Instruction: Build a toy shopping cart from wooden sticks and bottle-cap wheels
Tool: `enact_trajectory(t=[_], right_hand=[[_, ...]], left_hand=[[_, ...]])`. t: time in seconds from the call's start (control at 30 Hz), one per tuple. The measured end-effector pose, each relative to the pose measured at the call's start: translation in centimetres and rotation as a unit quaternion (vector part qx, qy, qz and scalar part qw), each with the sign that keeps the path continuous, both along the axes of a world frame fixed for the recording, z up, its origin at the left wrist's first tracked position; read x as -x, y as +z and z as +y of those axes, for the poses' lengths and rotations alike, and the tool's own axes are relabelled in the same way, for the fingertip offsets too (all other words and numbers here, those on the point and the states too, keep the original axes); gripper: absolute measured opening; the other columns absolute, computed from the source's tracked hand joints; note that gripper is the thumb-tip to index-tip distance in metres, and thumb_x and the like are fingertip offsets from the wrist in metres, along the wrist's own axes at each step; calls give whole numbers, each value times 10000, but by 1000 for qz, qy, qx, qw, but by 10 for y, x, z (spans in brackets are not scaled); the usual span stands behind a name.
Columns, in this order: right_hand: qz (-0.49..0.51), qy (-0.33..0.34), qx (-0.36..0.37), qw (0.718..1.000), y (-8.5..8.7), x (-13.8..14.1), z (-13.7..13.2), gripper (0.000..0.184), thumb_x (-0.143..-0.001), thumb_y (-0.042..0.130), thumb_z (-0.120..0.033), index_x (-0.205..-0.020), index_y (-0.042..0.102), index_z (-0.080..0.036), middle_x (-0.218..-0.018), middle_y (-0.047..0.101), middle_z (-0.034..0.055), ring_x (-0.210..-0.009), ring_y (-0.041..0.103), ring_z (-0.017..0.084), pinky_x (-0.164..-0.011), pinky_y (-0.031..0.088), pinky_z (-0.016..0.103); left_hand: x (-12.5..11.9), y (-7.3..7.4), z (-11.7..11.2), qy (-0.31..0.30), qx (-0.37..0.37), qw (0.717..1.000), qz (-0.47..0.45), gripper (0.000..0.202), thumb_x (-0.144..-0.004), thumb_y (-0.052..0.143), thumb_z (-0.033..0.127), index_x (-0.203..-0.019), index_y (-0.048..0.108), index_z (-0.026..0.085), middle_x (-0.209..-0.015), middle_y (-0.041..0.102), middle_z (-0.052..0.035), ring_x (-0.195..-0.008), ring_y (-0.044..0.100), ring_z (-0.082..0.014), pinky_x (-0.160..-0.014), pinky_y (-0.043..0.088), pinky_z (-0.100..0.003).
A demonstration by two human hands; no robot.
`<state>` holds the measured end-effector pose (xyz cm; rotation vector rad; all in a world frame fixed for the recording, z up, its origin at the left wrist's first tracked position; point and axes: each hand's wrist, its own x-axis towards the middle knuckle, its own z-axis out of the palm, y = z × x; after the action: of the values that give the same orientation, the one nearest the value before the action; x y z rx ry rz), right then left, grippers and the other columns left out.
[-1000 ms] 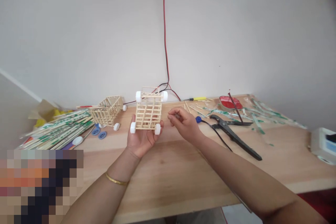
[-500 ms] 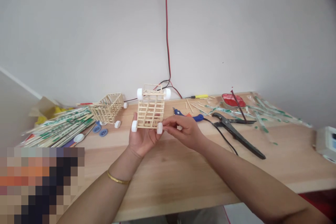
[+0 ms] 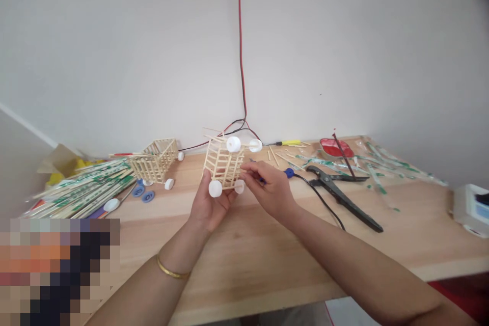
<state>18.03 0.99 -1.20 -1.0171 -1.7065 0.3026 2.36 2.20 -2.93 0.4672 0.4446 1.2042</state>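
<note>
Above the table, my left hand [image 3: 208, 206] grips a small cart [image 3: 225, 163] made of thin wooden sticks, its underside and side turned towards me. White round caps serve as its wheels, one wheel [image 3: 215, 188] near my left thumb. My right hand [image 3: 269, 186] is closed at the cart's right side, fingertips pinched beside the lower right wheel [image 3: 239, 186]; what they pinch, if anything, is too small to make out. A second stick cart [image 3: 155, 160] with white wheels stands on the left of the table.
Wrapped sticks [image 3: 87, 183] lie at the left, near blue caps [image 3: 147, 196] and a spoon-like white piece [image 3: 111, 205]. Right of my hands are black shears [image 3: 340, 196], a blue tool [image 3: 289, 172] with a cord, a red-filled dish [image 3: 336, 148] and torn wrappers [image 3: 382, 183].
The cart has been turned sideways, so its wheel faces now show. My right fingers have shifted slightly up and right along with it, staying by the lower right wheel.
</note>
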Motion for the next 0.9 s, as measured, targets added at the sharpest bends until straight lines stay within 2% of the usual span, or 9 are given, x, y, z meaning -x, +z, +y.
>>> enact_trajectory(t=[0.17,0.33,0.43,0.5,0.57,0.63,0.77,0.9], right_hand=[[19,-10,60,998,-1,0,4,130,-849,601,-265,-951,642,-195,-724,651,11,-627,572,136,-607,452,267],[-2,8,-3,1000,7,-2,-1,88,-879,553,-214,-819,615,-198,-757,628,14,-699,560,133,-647,432,261],[7,35,-40,999,12,-2,-8,78,-876,558,-197,-811,601,-202,-746,606,3,-691,549,123,-649,431,253],[21,47,-37,998,13,-1,-10,81,-878,553,-198,-826,614,-204,-761,614,6,-709,557,125,-664,436,257],[59,39,1,997,11,1,-9,108,-888,536,-222,-861,639,-204,-751,615,8,-706,563,131,-667,442,268],[128,29,68,989,9,3,-7,139,-883,536,-266,-900,659,-204,-721,614,5,-672,564,134,-651,452,278],[268,36,201,941,7,10,-2,174,-789,638,-350,-843,675,-189,-692,625,0,-617,554,130,-613,469,280],[339,49,242,908,8,14,-3,245,-687,727,-376,-816,659,-179,-753,642,10,-618,536,115,-603,469,270]], left_hand=[[-8,-5,-9,-15,-23,999,29,343,-889,540,402,-1133,627,177,-1122,676,-66,-992,631,-188,-772,541,-286],[-5,-4,-8,-21,-6,999,37,370,-875,550,440,-1126,627,180,-1105,680,-64,-949,639,-187,-770,542,-308],[-2,-3,-3,-1,-12,999,42,382,-873,551,450,-1129,624,177,-1110,679,-70,-959,640,-194,-802,536,-325],[-2,-2,-1,16,-30,998,46,366,-870,568,421,-1144,616,184,-1116,678,-61,-988,635,-191,-846,523,-326],[-3,-2,-1,31,-49,997,52,373,-857,597,393,-1175,598,198,-1126,675,-55,-1008,632,-190,-884,507,-331],[-5,-3,-3,45,-63,995,64,419,-833,633,384,-1213,573,216,-1145,669,-56,-1024,632,-199,-907,493,-341],[-11,-6,-8,68,-101,989,86,501,-794,689,342,-1257,534,235,-1183,652,-71,-1058,623,-214,-917,477,-341],[-14,-10,-9,93,-115,985,93,516,-774,713,279,-1255,525,260,-1127,672,-49,-1007,637,-178,-884,475,-291]])
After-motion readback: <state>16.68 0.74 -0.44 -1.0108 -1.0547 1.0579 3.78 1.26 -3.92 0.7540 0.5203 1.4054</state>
